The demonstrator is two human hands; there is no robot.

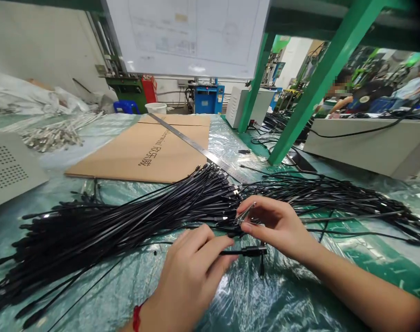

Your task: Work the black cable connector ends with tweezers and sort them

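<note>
A big bundle of black cables [120, 216] lies across the plastic-covered table [275, 299], fanning out to the left. A second tangle of black cables [334, 196] spreads to the right. My left hand [192, 272] is closed in a pinch on one black cable with a plug end [253, 251] that points right. My right hand [275, 223] is just above it, fingers pinched on a small shiny metal piece [246, 213] beside the plug ends of the bundle.
A flat cardboard sheet [151, 150] with a long steel ruler [199, 147] across it lies behind the cables. A grey perforated box [7, 168] sits at the left, a pile of light metal-tipped parts [54, 133] behind it. Green frame posts [314, 87] rise at right; people sit beyond.
</note>
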